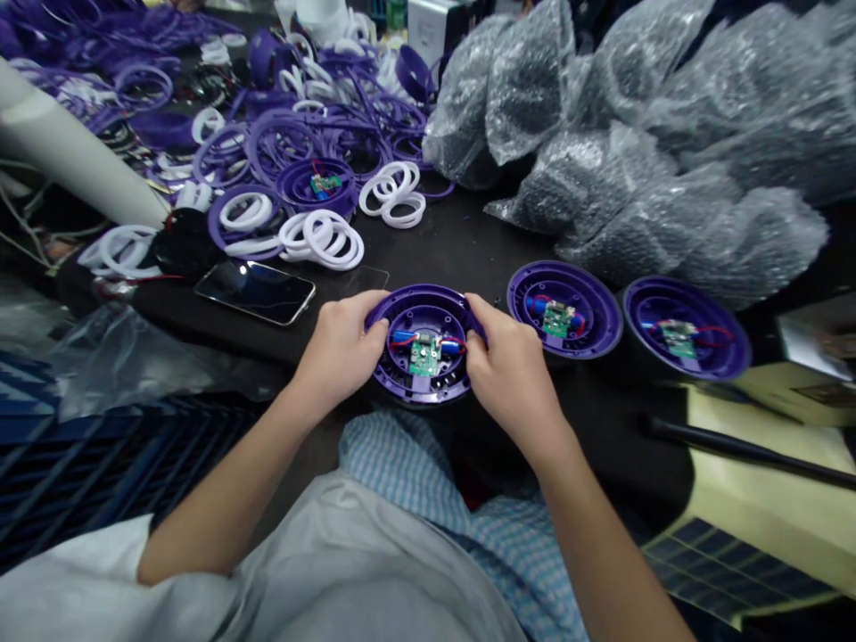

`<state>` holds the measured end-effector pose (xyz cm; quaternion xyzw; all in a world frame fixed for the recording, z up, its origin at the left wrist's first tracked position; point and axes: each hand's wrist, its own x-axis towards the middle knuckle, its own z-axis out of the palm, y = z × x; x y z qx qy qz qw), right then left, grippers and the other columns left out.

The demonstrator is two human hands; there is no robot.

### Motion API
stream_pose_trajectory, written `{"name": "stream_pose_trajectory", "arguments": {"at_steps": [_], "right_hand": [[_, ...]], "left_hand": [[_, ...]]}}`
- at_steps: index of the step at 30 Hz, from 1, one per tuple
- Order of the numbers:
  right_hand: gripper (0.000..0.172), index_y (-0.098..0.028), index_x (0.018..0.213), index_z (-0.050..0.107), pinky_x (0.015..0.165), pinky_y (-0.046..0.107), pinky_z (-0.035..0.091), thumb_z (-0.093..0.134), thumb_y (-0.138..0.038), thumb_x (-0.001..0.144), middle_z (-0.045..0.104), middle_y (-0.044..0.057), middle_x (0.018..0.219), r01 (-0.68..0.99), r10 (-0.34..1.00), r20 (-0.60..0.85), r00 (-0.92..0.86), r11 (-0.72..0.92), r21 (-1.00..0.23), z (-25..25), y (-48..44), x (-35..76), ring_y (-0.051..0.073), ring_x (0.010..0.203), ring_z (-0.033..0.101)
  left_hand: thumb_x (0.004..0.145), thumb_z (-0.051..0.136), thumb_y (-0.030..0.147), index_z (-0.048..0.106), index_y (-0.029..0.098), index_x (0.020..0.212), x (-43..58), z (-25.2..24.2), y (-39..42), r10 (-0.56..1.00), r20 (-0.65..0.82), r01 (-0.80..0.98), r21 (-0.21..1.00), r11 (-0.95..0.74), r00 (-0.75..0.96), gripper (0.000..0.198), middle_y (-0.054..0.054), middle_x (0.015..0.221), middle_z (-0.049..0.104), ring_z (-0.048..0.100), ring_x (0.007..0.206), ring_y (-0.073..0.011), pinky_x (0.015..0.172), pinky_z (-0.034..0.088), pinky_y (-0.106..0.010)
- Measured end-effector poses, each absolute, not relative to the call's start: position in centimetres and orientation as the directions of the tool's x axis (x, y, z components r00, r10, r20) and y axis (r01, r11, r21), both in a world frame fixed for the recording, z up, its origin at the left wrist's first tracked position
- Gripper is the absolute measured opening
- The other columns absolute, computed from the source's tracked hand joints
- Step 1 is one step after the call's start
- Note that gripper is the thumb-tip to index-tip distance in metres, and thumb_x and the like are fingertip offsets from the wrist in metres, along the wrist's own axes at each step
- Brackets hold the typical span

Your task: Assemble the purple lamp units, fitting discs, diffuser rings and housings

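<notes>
Between my two hands is a round purple plastic housing (428, 302), its inside facing up. A green circuit board (423, 355), blue cylindrical cells and red wires lie inside it. My left hand (344, 348) grips its left rim, thumb on top and fingers around the outside. On the opposite rim, my right hand (505, 366) holds on the same way. Just right of my right hand sits a second purple housing (605, 308) with board and wires, and beyond it a third purple housing (732, 343). The undersides of the housings are hidden.
A phone (258, 291) lies left of my hands. White rings (327, 239) and a heap of purple rings (281, 143) cover the back left, with another wired housing (317, 183) among them. Bubble-wrapped bundles (602, 134) fill the back right. Blue crates (100, 437) stand lower left.
</notes>
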<state>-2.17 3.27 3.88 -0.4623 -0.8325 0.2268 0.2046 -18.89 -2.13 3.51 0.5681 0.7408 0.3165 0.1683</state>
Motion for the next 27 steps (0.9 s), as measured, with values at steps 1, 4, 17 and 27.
{"name": "stream_pose_trajectory", "arguments": {"at_steps": [1, 4, 17, 27], "right_hand": [[0.045, -0.011, 0.122, 0.052, 0.089, 0.039, 0.045, 0.038, -0.010, 0.080, 0.063, 0.013, 0.110, 0.673, 0.865, 0.151, -0.478, 0.472, -0.570, 3.8, 3.3, -2.2, 0.027, 0.102, 0.059], [0.038, -0.010, 0.114, 0.057, 0.087, 0.037, 0.045, 0.043, -0.015, 0.079, 0.065, 0.013, 0.106, 0.678, 0.896, 0.199, -0.397, 0.433, -0.594, 3.5, 3.2, -2.1, 0.026, 0.098, 0.061], [0.025, -0.005, 0.089, 0.060, 0.070, 0.041, 0.048, 0.037, -0.007, 0.081, 0.064, 0.020, 0.082, 0.865, 0.930, 0.159, -0.331, 0.366, -0.342, 4.4, 0.7, -3.1, 0.031, 0.078, 0.063], [0.036, -0.012, 0.089, 0.064, 0.080, 0.039, 0.046, 0.040, -0.039, 0.087, 0.067, 0.014, 0.089, 0.609, 0.982, 0.061, -0.179, 0.160, -0.777, 2.4, 0.7, -1.9, 0.026, 0.087, 0.061]], "left_hand": [[0.075, 0.049, 0.018, 0.065, 0.017, 0.106, -19.1, 3.4, -2.1, 0.951, 0.120, 0.743, 0.655, 0.140, -0.285, 0.034, -0.003, 0.092, 0.070, 0.064, 0.081, -0.0194, 0.075, 0.047, -0.027], [0.076, 0.048, 0.021, 0.063, 0.015, 0.108, -19.6, 3.6, -2.1, 0.959, 0.118, 0.746, 0.656, 0.119, -0.257, 0.036, -0.005, 0.095, 0.070, 0.064, 0.084, -0.0200, 0.077, 0.046, -0.028], [0.078, 0.042, 0.022, 0.066, 0.011, 0.092, -18.2, 4.9, -2.5, 0.969, 0.152, 0.967, 0.198, 0.160, -0.192, 0.029, -0.014, 0.083, 0.068, 0.062, 0.081, -0.0278, 0.076, 0.045, -0.036], [0.080, 0.050, 0.045, 0.065, 0.012, 0.099, -19.5, 2.0, -2.6, 0.958, -0.063, 0.386, 0.906, 0.173, -0.281, 0.042, -0.011, 0.095, 0.069, 0.063, 0.090, -0.0242, 0.083, 0.048, -0.035]]}}
